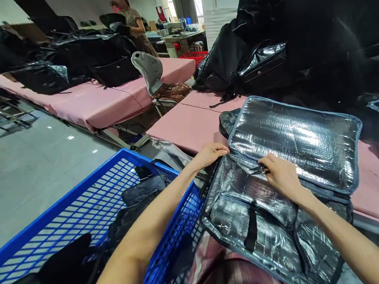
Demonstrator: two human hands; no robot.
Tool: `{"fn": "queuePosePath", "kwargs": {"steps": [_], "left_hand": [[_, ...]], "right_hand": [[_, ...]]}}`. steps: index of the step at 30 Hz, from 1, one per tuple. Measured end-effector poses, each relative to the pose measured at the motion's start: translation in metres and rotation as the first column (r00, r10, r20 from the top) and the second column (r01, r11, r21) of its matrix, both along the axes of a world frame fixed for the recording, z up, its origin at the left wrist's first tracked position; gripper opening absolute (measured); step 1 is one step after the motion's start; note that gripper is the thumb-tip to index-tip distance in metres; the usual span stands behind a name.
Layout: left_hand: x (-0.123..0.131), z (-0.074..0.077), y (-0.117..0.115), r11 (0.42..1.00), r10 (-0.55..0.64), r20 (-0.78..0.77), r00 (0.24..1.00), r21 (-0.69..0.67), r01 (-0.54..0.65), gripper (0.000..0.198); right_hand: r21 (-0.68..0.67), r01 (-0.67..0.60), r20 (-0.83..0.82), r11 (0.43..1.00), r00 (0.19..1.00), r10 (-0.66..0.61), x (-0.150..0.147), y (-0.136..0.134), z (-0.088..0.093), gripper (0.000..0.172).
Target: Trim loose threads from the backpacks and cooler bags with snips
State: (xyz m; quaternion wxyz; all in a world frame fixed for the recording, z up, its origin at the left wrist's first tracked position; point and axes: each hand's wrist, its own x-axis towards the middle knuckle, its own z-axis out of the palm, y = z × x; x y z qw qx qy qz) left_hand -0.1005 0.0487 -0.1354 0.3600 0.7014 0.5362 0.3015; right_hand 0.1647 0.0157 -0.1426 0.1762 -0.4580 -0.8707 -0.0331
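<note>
An open insulated bag [265, 225] with shiny silver lining lies across my lap and the edge of the pink table [187, 126]. Its lid [296, 140] is folded back onto the table. My left hand [211, 152] grips the bag's rim at the lid's near left corner, fingers curled over the edge. My right hand [281, 174] rests inside the bag near the hinge, fingers pinched on a small dark thing against the lining that I cannot make out.
A blue mesh basket [90, 205] with dark bags in it stands at my left. Black bags are piled at the right back [299, 22]. A grey chair [149, 71] and another pink table [101, 102] with bags lie beyond. A person [135, 24] stands far back.
</note>
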Motion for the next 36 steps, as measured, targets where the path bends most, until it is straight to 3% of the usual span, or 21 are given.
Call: {"fn": "queuePosePath", "kwargs": {"steps": [3,6,8,13,15,18,20,23,29,32,36], "left_hand": [[0.006,-0.001,0.007,0.999,0.019,-0.006,1.000,-0.039,-0.019,0.020],[0.006,-0.002,0.012,0.998,0.027,-0.024,0.999,-0.049,-0.028,0.019],[0.005,-0.004,0.009,0.999,0.011,-0.012,1.000,-0.032,-0.011,0.021],[0.004,-0.010,-0.002,0.979,-0.031,-0.097,0.995,0.196,0.050,0.023],[0.006,-0.009,0.003,0.973,-0.033,-0.157,0.987,0.221,0.067,0.019],[0.007,-0.005,0.021,0.992,-0.115,-0.153,0.981,0.034,0.122,0.016],[0.004,-0.003,0.034,0.974,-0.194,-0.096,0.976,-0.135,0.180,0.014],[0.000,-0.003,0.044,0.931,-0.260,-0.016,0.966,-0.268,0.246,0.013],[0.001,0.003,0.040,0.919,-0.283,-0.035,0.958,-0.296,0.260,0.011],[0.003,0.007,0.037,0.925,-0.285,-0.070,0.956,-0.281,0.255,0.012],[0.002,0.010,0.027,0.938,-0.289,-0.126,0.949,-0.234,0.255,0.015]], "right_hand": [[-0.221,0.042,-0.053,0.974,0.997,-0.055,-0.010,0.017,0.000,0.026],[-0.438,0.091,-0.104,0.895,0.983,-0.150,-0.008,0.032,0.003,0.012],[-0.522,0.113,-0.131,0.845,0.969,-0.210,-0.007,0.039,0.004,0.016],[-0.686,-0.022,-0.290,0.728,0.925,-0.245,-0.007,0.054,0.001,0.018],[-0.747,-0.089,-0.338,0.659,0.904,-0.262,-0.008,0.058,0.001,0.018],[-0.820,-0.174,-0.381,0.545,0.877,-0.293,-0.009,0.062,0.005,0.018],[-0.835,-0.193,-0.380,0.515,0.879,-0.287,-0.010,0.063,0.007,0.018],[-0.844,-0.211,-0.379,0.493,0.886,-0.268,-0.011,0.062,0.006,0.017],[-0.843,-0.199,-0.365,0.500,0.894,-0.261,-0.010,0.064,0.000,0.016],[-0.811,-0.174,-0.352,0.559,0.908,-0.228,-0.012,0.064,0.000,0.015],[-0.705,-0.084,-0.334,0.704,0.916,-0.224,-0.009,0.041,0.005,0.010]]}}
